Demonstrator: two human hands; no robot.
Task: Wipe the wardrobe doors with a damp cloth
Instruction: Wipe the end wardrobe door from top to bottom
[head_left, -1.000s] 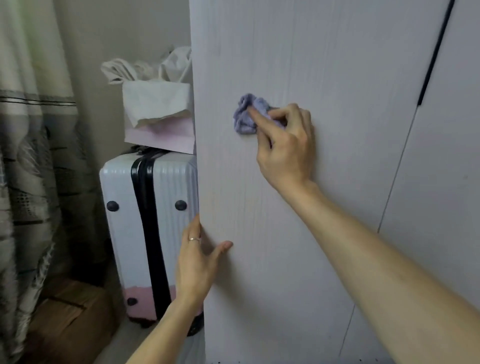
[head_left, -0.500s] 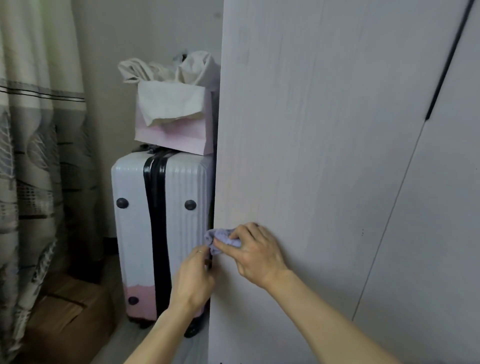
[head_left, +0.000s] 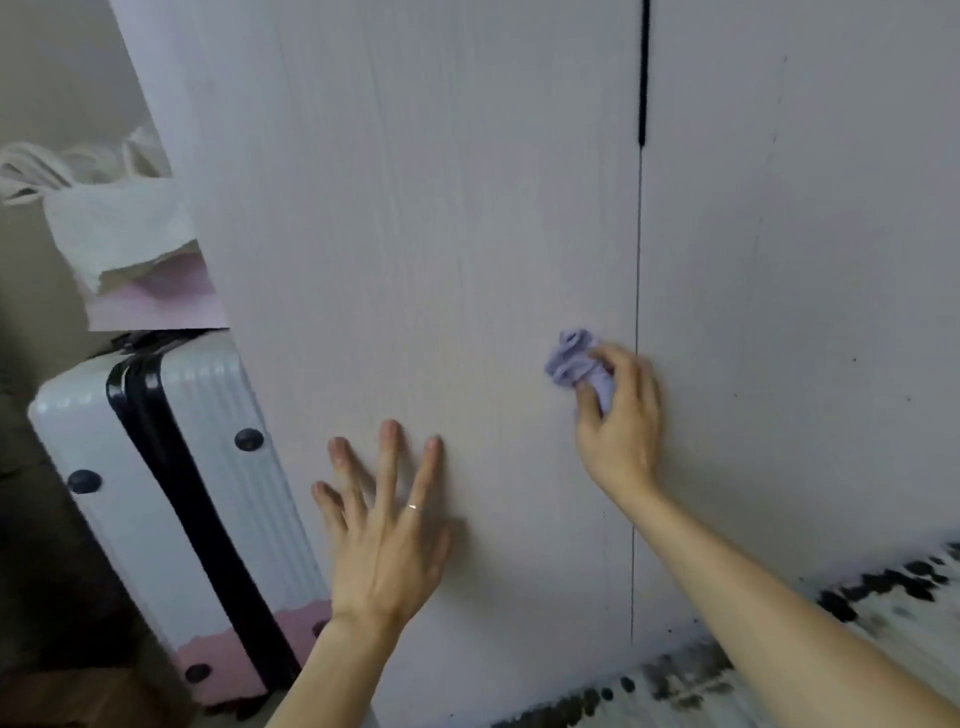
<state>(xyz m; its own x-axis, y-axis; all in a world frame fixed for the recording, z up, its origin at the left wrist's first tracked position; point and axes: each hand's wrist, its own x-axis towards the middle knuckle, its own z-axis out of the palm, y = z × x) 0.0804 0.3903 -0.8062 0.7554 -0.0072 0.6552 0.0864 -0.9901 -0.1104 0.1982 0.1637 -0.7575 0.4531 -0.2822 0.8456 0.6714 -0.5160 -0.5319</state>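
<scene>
The pale wood-grain wardrobe door (head_left: 415, 208) fills most of the view, with a second door (head_left: 805, 260) to its right past a thin dark seam. A crumpled lilac cloth (head_left: 571, 361) is pressed against the left door close to that seam. My right hand (head_left: 621, 415) grips the cloth from below and right. My left hand (head_left: 384, 530) lies flat on the lower part of the left door, fingers spread, a ring on one finger.
A white suitcase (head_left: 171, 493) with a black band and pink base stands left of the wardrobe. A pink bag (head_left: 140, 270) with white cloth sits on top of it. Speckled black-and-white floor (head_left: 883, 613) shows at the lower right. A dark handle slot (head_left: 644, 73) runs above the seam.
My right hand has carried the cloth from the left door's left edge across to the seam on the right. My left hand has left that edge and now lies flat on the door face.
</scene>
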